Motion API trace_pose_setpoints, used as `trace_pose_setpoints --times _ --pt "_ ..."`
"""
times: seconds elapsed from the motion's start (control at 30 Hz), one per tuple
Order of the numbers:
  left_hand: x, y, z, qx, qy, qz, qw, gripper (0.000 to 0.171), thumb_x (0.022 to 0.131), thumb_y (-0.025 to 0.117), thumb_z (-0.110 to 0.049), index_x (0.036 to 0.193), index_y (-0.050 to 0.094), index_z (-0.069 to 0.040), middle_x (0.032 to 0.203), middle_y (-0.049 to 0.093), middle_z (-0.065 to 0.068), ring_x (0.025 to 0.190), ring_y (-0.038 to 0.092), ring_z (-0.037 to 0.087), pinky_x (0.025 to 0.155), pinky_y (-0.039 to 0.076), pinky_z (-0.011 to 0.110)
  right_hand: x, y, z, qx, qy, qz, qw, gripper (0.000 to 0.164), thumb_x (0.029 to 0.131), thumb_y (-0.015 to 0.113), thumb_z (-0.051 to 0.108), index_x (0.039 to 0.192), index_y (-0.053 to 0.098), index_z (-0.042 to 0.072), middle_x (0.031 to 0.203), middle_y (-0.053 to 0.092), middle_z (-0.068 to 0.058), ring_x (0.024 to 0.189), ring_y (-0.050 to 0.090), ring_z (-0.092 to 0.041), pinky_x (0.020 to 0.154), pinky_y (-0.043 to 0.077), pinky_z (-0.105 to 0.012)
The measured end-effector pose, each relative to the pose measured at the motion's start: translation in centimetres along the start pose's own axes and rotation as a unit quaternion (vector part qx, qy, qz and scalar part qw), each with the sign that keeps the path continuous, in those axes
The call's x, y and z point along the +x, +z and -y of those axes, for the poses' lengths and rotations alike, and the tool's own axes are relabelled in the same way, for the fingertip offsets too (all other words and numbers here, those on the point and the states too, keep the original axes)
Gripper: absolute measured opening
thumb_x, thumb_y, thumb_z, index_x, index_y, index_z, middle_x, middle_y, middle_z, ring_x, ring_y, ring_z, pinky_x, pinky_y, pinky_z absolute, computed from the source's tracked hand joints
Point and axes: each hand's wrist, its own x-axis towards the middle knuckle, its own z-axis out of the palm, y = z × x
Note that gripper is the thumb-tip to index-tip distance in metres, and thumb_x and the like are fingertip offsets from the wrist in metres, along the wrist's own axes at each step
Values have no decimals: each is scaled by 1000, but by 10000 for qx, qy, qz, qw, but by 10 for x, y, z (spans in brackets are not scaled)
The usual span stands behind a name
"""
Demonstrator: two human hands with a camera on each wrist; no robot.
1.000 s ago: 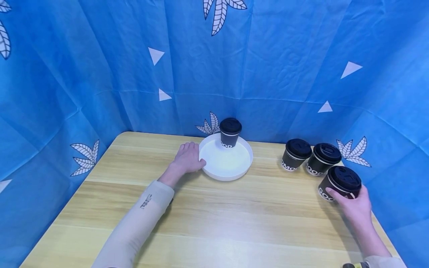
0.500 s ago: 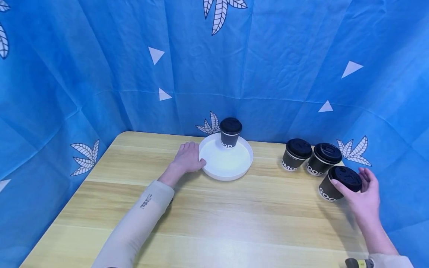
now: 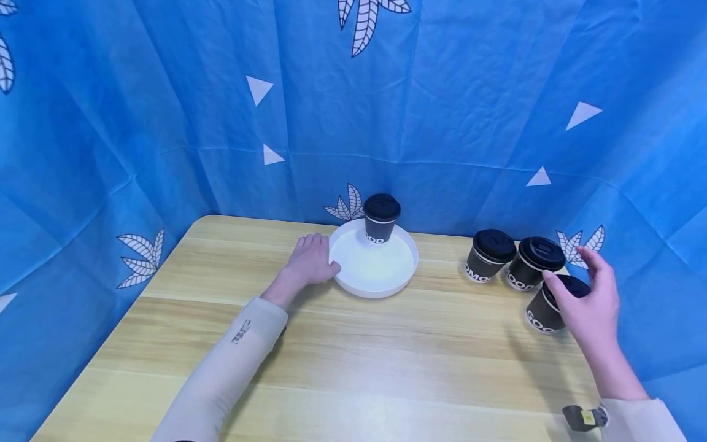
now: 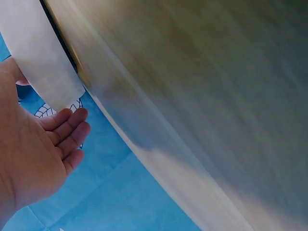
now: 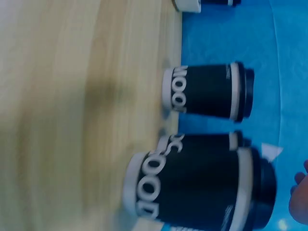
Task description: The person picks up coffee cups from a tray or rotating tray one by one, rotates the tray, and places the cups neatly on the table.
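Observation:
My left hand [image 3: 310, 261] holds the left rim of a round white tray [image 3: 371, 288], its thumb at the rim. In the left wrist view my fingers [image 4: 72, 137] are bent beside the tray's pale wall [image 4: 36, 48]. A lidded black paper coffee cup [image 3: 379, 222] stands at the tray's back. Over at the right my right hand [image 3: 593, 307] is raised, thumb and fingers spread apart with nothing between them. It overlaps the nearest coffee cup [image 3: 544, 312] in the head view. In the right wrist view that cup [image 5: 197, 187] stands apart from the fingertips [image 5: 301, 192].
Two more lidded coffee cups, a left one [image 3: 488, 258] and a middle one [image 3: 533, 264], stand behind the nearest cup, close together. A blue patterned cloth [image 3: 442, 110] hangs round the wooden table [image 3: 386, 362]. The table's right edge runs close by the cups.
My right hand has let go of the nearest cup, spread its fingers and lifted up and away. That cup stays where it was. My left hand has not moved from the tray.

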Motion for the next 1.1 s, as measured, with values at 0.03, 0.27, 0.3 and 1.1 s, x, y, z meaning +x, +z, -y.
trace_pose_setpoints --times 0.03,0.27,0.3,1.1 --pt "0 0 0 6 -2 3 10000 72 93 58 -47 140 44 6 121 50 16 116 42 32 108 33 47 0 3 4 -26 -203 35 9998 71 93 76 18 156 45 21 159 44 -4 147 39 -10 120 25 -20" --pt "-3 -2 0 -72 24 -50 10000 71 93 59 -45 139 45 6 122 51 17 117 42 33 109 33 48 3 32 24 318 -1363 715 9876 59 94 73 7 149 52 5 145 53 -15 127 53 0 107 39 -12" --pt "-3 -2 0 -97 24 -63 9999 72 93 60 -45 140 45 7 123 51 17 118 42 34 110 33 48 4 37 26 344 -1458 852 9850 59 95 73 7 149 51 4 145 53 -15 126 53 0 106 40 -11" --pt "-1 1 1 -64 89 -115 9999 72 92 60 -46 138 46 7 120 51 17 115 43 34 107 35 47 5 160 68 634 -1080 2891 9491 48 100 60 2 146 49 -3 147 52 -22 128 58 -42 105 50 -51"
